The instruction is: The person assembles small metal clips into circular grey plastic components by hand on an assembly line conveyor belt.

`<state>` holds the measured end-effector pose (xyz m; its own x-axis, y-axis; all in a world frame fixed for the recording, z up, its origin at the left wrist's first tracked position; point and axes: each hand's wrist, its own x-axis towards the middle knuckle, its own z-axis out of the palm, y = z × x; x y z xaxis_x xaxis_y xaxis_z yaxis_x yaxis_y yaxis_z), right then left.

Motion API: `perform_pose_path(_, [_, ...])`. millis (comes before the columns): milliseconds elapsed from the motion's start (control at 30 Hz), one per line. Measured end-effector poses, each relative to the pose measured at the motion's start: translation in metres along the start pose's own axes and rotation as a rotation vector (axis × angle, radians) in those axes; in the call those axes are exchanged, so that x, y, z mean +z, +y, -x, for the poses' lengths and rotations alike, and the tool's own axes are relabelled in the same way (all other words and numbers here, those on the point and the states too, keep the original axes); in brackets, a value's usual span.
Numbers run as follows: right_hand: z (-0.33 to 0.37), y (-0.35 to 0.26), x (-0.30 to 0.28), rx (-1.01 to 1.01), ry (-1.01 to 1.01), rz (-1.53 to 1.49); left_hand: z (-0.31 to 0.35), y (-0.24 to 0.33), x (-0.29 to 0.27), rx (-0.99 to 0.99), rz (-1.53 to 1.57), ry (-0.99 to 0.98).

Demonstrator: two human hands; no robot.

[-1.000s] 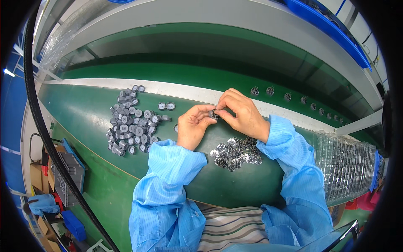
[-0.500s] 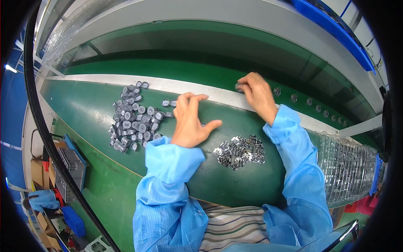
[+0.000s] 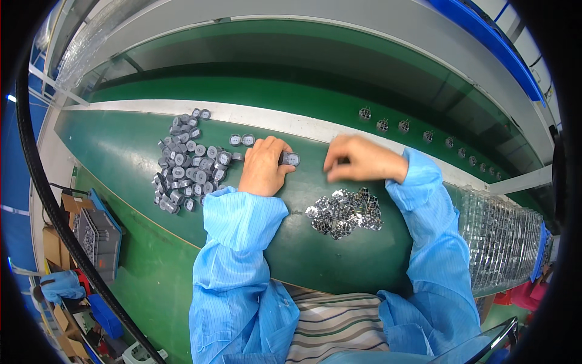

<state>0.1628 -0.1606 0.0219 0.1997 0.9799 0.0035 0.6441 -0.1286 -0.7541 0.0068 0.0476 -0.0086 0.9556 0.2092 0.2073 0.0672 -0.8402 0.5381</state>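
My left hand [image 3: 264,165] rests on the green belt [image 3: 121,151] and pinches a small grey round part [image 3: 291,159] between thumb and fingers. A heap of the same grey parts [image 3: 185,164] lies just left of it. My right hand [image 3: 361,161] hovers above the belt with its fingers curled together; I cannot see anything in them. Below it lies a pile of shiny metal pieces [image 3: 345,211]. Both forearms wear light blue sleeves.
Finished parts [image 3: 383,125] stand in a row on the far belt lane beyond a white rail [image 3: 303,124]. A clear plastic tray stack [image 3: 503,236] sits at the right. A grey crate [image 3: 97,239] of parts sits on the floor at the left.
My right hand has come back from the far lane toward the middle. My left hand has closed on one grey part beside the heap.
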Motion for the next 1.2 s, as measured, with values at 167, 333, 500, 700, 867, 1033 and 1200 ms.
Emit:
perform_pose_path(167, [0.002, -0.011, 0.029, -0.230, -0.217, 0.044, -0.005, 0.011, 0.000, -0.007, 0.108, 0.152])
perform_pose_path(333, [-0.003, -0.013, 0.023, -0.061, -0.103, -0.177, -0.005, 0.016, 0.001, -0.100, 0.658, 0.248])
perform_pose_path(500, [-0.006, 0.000, 0.024, -0.186, 0.245, 0.261, -0.007, 0.016, -0.002, -0.315, 1.391, 0.167])
perform_pose_path(700, [-0.007, 0.005, 0.025, -0.136, 0.206, 0.263, -0.007, 0.012, 0.001, -0.328, 1.231, 0.117])
perform_pose_path(867, [-0.006, 0.013, 0.022, -0.071, 0.134, 0.110, -0.007, 0.015, 0.013, -0.285, 1.171, 0.148])
perform_pose_path(1033, [-0.004, 0.005, 0.018, -0.084, 0.112, -0.033, -0.008, 0.016, 0.016, -0.290, 1.149, 0.107])
perform_pose_path(1200, [-0.003, -0.001, 0.014, -0.036, 0.113, 0.067, -0.008, 0.017, 0.017, -0.301, 1.123, 0.080])
